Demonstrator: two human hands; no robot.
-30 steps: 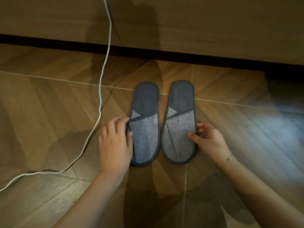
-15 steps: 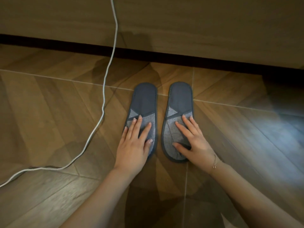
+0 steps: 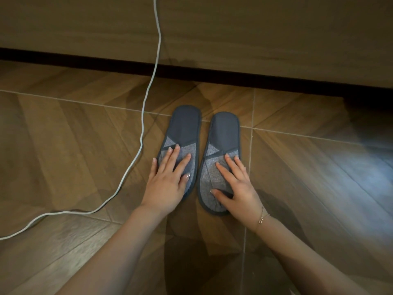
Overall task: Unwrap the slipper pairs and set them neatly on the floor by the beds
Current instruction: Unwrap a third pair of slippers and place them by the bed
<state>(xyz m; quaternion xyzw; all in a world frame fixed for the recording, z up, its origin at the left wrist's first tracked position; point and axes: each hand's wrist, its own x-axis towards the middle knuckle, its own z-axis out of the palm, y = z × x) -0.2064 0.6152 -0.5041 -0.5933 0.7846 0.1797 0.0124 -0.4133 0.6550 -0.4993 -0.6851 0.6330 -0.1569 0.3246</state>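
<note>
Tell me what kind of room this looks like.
Probably a bedroom or hotel room, at floor level. A pair of thin grey slippers lies on wood-look floor tiles beside a low wooden panel, likely a bed base, and a white cable trails nearby.

Two flat grey-blue slippers (image 3: 221, 135) side by side on floor (image 3: 85, 145)

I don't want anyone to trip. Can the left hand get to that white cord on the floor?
Probably yes. The left hand lies flat on the left slipper, and the white cord runs just beside it, with only bare floor between.
</note>
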